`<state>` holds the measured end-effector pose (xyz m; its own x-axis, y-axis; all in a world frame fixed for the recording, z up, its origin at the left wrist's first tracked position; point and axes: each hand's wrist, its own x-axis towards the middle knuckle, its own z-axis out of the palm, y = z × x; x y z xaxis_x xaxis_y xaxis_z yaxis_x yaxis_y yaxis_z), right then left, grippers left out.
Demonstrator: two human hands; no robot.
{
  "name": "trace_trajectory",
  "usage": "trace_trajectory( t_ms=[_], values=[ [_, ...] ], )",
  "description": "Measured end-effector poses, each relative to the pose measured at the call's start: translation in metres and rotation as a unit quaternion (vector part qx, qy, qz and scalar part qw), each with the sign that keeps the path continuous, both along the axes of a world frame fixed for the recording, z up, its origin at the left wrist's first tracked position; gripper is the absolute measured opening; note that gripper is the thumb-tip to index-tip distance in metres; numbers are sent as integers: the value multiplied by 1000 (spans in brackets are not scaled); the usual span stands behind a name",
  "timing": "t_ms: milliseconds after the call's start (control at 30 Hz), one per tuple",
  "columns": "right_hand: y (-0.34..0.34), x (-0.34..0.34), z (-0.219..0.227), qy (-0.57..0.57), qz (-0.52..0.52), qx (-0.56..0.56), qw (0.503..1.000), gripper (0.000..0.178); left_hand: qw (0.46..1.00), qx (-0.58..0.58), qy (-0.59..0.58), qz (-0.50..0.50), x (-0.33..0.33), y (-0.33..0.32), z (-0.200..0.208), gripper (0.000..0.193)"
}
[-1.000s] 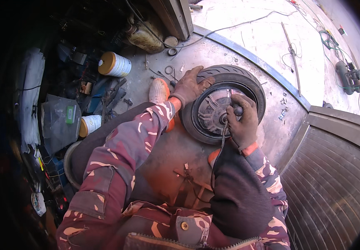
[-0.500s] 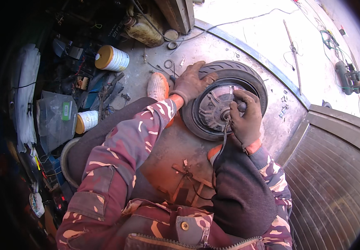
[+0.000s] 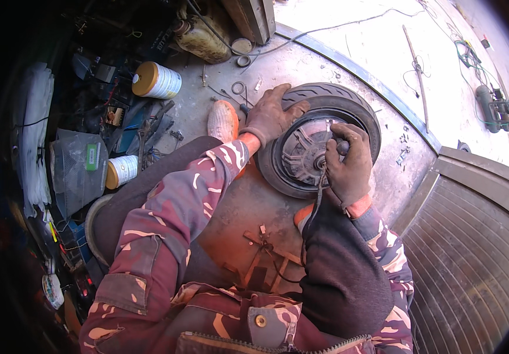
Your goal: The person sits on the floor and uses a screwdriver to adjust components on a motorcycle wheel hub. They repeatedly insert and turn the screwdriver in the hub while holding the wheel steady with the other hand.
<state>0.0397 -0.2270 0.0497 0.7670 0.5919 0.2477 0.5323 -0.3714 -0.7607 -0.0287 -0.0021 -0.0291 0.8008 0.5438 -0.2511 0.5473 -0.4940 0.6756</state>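
A wheel with a black tyre (image 3: 357,97) and a grey motor hub (image 3: 301,154) lies on its side on the floor before me. My gloved left hand (image 3: 272,115) rests on the tyre's left side, thumb and fingers spread. Over the right part of the hub, my gloved right hand (image 3: 348,162) is closed round a screwdriver with a dark rounded handle (image 3: 343,147). Most of its shaft is hidden, and where its tip touches cannot be made out. A dark cable (image 3: 319,197) comes from the hub centre and runs down past my right knee.
Two white tubs with orange-brown lids (image 3: 161,81) (image 3: 123,171) stand left among tools and scrap. A dirty jerrycan (image 3: 204,41) is at the back. Small bolts (image 3: 403,156) lie right of the wheel, near a metal threshold (image 3: 354,68). A ribbed panel (image 3: 466,236) fills the lower right.
The view has shifted slightly. Both hands keep nearly the same places, the left on the tyre and the right round the screwdriver at the hub.
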Motion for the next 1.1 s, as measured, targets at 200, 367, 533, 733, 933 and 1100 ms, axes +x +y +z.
trace_trajectory(
  t_ms=[200,367,533,733,933,1100],
  values=[
    [-13,7,-3,43,-13,12,999,27,1000,3,-16,1,-1,0,-1,91],
    [-19,12,-6,95,-29,32,995,28,1000,7,-23,-6,-1,0,0,93],
    [-9,7,2,90,-30,9,995,28,1000,10,-20,-6,-2,0,1,94],
    [6,-10,3,0,-11,-4,1000,30,1000,21,-20,-7,-1,-1,-1,93],
    [1,-8,5,36,-14,-20,999,32,1000,11,-22,-6,-1,-1,1,91],
    [-12,-4,9,47,-11,14,999,32,1000,17,-15,-12,-1,1,0,89]
  ],
)
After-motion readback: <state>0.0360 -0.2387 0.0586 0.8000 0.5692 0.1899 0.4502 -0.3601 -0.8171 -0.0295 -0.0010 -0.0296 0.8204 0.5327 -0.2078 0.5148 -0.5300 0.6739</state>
